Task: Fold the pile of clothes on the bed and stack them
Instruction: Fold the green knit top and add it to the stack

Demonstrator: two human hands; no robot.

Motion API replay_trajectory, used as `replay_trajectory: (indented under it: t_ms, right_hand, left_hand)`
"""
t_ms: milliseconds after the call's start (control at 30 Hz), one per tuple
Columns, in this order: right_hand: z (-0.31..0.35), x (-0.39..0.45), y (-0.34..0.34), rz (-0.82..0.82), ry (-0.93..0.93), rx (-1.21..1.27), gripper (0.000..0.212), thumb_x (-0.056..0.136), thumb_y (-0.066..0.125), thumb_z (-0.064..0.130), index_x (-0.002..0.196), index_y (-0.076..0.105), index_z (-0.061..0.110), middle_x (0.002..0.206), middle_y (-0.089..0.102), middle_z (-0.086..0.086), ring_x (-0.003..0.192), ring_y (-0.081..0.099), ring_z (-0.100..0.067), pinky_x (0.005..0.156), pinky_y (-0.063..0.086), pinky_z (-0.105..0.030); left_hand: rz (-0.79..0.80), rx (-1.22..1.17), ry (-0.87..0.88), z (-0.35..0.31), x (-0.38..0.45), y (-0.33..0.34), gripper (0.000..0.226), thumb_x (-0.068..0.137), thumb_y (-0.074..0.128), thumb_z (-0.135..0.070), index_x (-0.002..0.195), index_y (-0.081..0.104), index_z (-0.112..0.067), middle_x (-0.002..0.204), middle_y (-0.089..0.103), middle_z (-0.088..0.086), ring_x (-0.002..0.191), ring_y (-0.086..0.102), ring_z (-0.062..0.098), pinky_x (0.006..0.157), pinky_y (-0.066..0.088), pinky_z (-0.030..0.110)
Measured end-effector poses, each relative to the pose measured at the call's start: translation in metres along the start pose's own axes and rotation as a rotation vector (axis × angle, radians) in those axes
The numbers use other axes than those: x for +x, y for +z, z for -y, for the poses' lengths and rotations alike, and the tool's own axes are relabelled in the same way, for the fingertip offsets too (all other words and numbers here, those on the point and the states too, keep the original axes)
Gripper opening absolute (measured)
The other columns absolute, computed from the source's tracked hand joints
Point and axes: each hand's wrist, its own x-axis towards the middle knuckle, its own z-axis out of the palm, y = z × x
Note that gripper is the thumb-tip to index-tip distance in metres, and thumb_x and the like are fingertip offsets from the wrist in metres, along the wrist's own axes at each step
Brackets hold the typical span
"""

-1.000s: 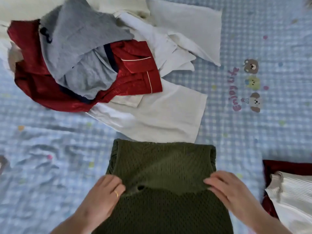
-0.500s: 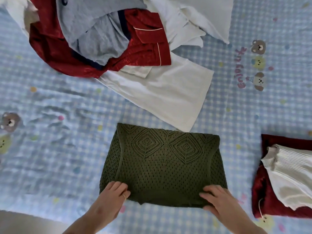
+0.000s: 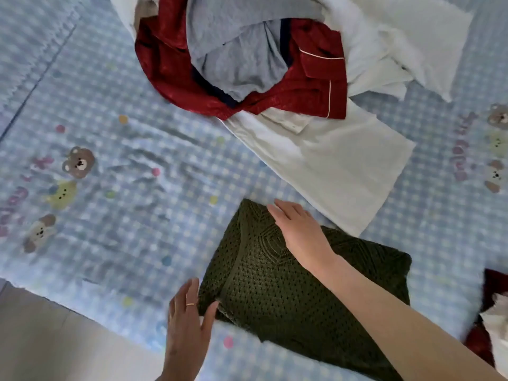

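A dark green knitted sweater (image 3: 288, 292) lies folded into a rectangle on the bed in front of me. My right hand (image 3: 299, 229) reaches across it, and its straight fingers rest flat on the far left corner. My left hand (image 3: 187, 320), with a ring on one finger, lies open at the sweater's near left edge, thumb against the knit. The unfolded pile sits beyond: a red pyjama top (image 3: 310, 86), grey garments (image 3: 239, 59) and white clothes (image 3: 330, 166).
A stack of folded clothes, dark red with white on top (image 3: 492, 317), lies at the right edge. The blue checked bedsheet (image 3: 123, 166) has bear prints. The bed's edge and the floor (image 3: 55, 342) show at the lower left.
Both hands have let go of the sweater's near edge. My right hand crossed over to its far left corner, my left hand moved to its left side. The view swung left.
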Motion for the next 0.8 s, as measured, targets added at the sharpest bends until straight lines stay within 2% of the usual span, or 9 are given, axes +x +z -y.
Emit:
replay_trajectory:
  t_ms: [100,133,200,333,467,533,667,733,800]
  right_hand:
    - [0.029,0.063,-0.002,0.172,-0.146,-0.022,0.064,0.090,0.051,-0.002,0.146,0.028,0.019,0.152,0.029,-0.007,0.137,0.029,-0.027,0.108,0.032,-0.040]
    - [0.034,0.077,-0.003,0.246,-0.174,-0.061,0.059,0.090,0.051,0.000,0.144,0.033,0.017,0.148,0.034,-0.008,0.133,0.033,-0.027,0.106,0.034,-0.039]
    - [0.035,0.093,-0.012,0.334,-0.211,-0.096,0.044,0.091,0.055,0.006,0.133,0.048,0.016,0.135,0.048,-0.008,0.122,0.043,-0.025,0.099,0.039,-0.037]
    - [0.012,0.074,-0.049,0.269,-0.257,-0.009,0.026,0.087,0.063,0.019,0.113,0.062,0.020,0.112,0.060,0.000,0.109,0.047,-0.020,0.090,0.038,-0.035]
    - [-0.036,0.003,-0.083,0.252,-0.243,-0.030,0.025,0.085,0.063,0.018,0.109,0.062,0.024,0.108,0.057,0.004,0.105,0.045,-0.018,0.081,0.032,-0.031]
    - [-0.064,-0.038,-0.090,0.256,-0.175,0.002,0.027,0.083,0.065,0.014,0.107,0.062,0.026,0.107,0.058,0.005,0.101,0.046,-0.016,0.082,0.033,-0.029]
    - [-0.119,-0.114,-0.091,0.241,0.041,0.209,0.031,0.079,0.062,-0.001,0.100,0.064,0.022,0.101,0.059,0.006,0.094,0.052,-0.013,0.083,0.042,-0.033]
    - [-0.143,-0.145,-0.084,0.211,0.113,0.272,0.033,0.079,0.060,-0.006,0.098,0.064,0.021,0.099,0.058,0.008,0.088,0.055,-0.009,0.079,0.046,-0.029]
    - [-0.167,-0.170,-0.074,0.193,0.143,0.289,0.034,0.078,0.062,-0.008,0.096,0.065,0.020,0.097,0.058,0.010,0.086,0.058,-0.007,0.078,0.047,-0.022]
  left_hand:
    - [0.108,-0.054,-0.300,-0.020,0.019,0.006,0.076,0.080,0.060,-0.057,0.136,0.041,-0.010,0.126,0.051,0.010,0.116,0.047,0.030,0.096,0.042,0.044]
    - [0.140,-0.079,-0.356,-0.025,0.024,0.009,0.071,0.080,0.066,-0.048,0.136,0.040,-0.012,0.126,0.051,0.006,0.118,0.047,0.027,0.098,0.041,0.040]
    - [0.161,-0.171,-0.390,-0.035,0.025,0.014,0.052,0.086,0.063,-0.033,0.131,0.044,-0.013,0.121,0.051,0.003,0.112,0.052,0.022,0.096,0.043,0.037]
    - [0.129,-0.178,-0.225,-0.055,-0.006,0.013,0.028,0.090,0.056,-0.034,0.114,0.050,-0.020,0.102,0.041,-0.008,0.083,0.055,0.013,0.072,0.048,0.027]
    - [0.100,-0.227,0.083,-0.088,-0.058,0.025,0.034,0.073,0.075,-0.027,0.101,0.056,-0.028,0.096,0.051,-0.010,0.063,0.060,0.011,0.050,0.047,0.019]
    - [0.158,-0.225,0.219,-0.111,-0.077,0.037,0.043,0.058,0.076,-0.025,0.092,0.051,-0.033,0.090,0.043,-0.012,0.053,0.053,0.006,0.046,0.039,0.010]
    - [0.373,-0.134,0.345,-0.167,-0.108,0.081,0.045,0.042,0.084,-0.036,0.078,0.057,-0.035,0.083,0.044,-0.014,0.050,0.048,-0.004,0.050,0.030,0.001]
    - [0.551,-0.183,0.338,-0.178,-0.113,0.092,0.024,0.069,0.072,-0.041,0.089,0.061,-0.032,0.087,0.049,-0.013,0.065,0.049,-0.003,0.061,0.035,0.003]
    - [0.558,-0.175,0.448,-0.187,-0.125,0.132,0.030,0.099,0.037,-0.031,0.122,0.050,-0.018,0.112,0.047,-0.004,0.097,0.049,0.010,0.086,0.039,0.020]
